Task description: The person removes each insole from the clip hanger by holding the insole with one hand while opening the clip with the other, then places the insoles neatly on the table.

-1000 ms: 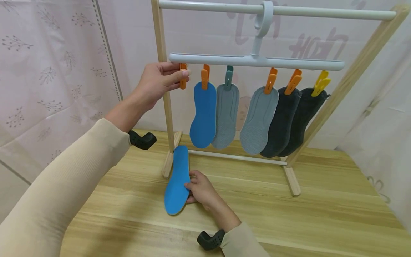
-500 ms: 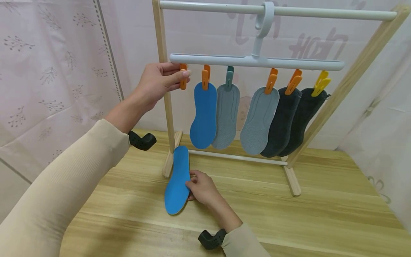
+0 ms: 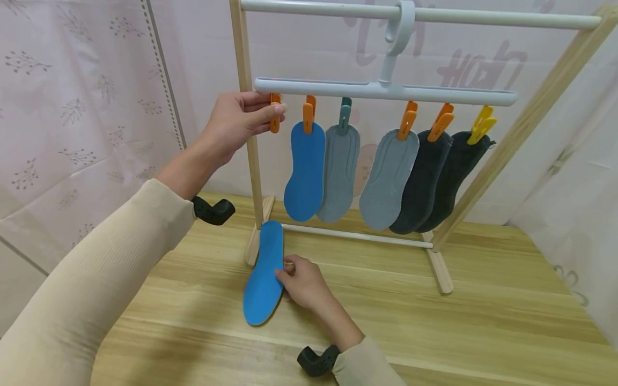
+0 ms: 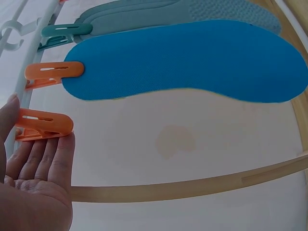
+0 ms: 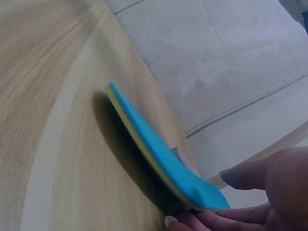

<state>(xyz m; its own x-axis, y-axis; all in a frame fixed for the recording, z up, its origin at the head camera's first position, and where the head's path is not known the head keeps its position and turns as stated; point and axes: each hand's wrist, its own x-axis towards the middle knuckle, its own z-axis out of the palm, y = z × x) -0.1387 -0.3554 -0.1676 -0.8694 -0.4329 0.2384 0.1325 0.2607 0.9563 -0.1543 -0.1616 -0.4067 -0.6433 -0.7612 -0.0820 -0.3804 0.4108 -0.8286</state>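
Note:
My left hand (image 3: 234, 123) pinches an orange clothespin (image 4: 48, 122) between thumb and fingers, under the left end of a pale blue hanger bar (image 3: 328, 87). Nothing hangs in that clothespin. Low over the table, my right hand (image 3: 306, 281) grips a loose blue insole (image 3: 262, 292) by its right edge, thumb on top and fingers beneath. The right wrist view shows the insole's yellow edge (image 5: 139, 144) and a shadow under it. Beside the left hand, another blue insole (image 4: 187, 62) hangs from its own orange clothespin (image 4: 55, 70).
Grey insoles (image 3: 341, 171) and black insoles (image 3: 425, 182) hang further right from green, orange and yellow clothespins. The hanger hooks over the top rail (image 3: 318, 10) of a wooden rack. The rack's feet (image 3: 439, 273) stand on the wooden table (image 3: 386, 332), with patterned curtains (image 3: 87, 96) behind.
The loose insole's lower end has shifted slightly to the left in my right hand. My left hand stays at the clothespin.

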